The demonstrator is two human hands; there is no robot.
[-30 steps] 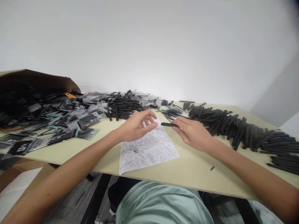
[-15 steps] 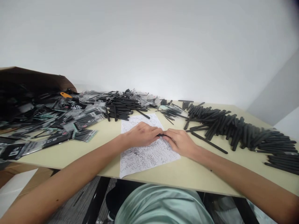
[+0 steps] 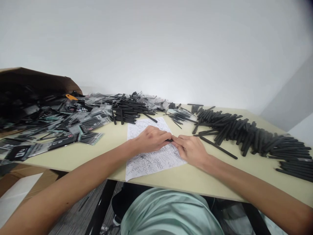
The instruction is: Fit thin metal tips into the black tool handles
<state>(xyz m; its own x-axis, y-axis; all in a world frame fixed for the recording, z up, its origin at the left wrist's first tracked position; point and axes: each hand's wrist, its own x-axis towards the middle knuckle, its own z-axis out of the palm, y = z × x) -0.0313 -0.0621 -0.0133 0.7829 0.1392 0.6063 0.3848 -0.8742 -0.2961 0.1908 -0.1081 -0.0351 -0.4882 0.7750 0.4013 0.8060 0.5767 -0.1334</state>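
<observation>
Above a sheet of scribbled paper [image 3: 149, 166], my left hand [image 3: 152, 139] is closed round a slim black pen [image 3: 169, 140]. Only a short dark length of it shows between the two hands. My right hand [image 3: 192, 148] meets it from the other side, fingers and thumb pinched on the pen's end. Its tip and most of its body are hidden by the fingers. Dense wavy dark scribbles cover the paper, which lies under both hands.
A long row of black pens [image 3: 246, 135] runs along the right, with a loose pen [image 3: 218, 147] before it. Behind the paper lie a pen pile [image 3: 129, 109] and thin refills [image 3: 179, 115]. Printed plastic packets [image 3: 56, 142] spill from a cardboard box [image 3: 52, 80] at left.
Both hands stay closed together over the paper, with the fingertips shifted slightly. The whole view has moved a little; the piles look the same.
</observation>
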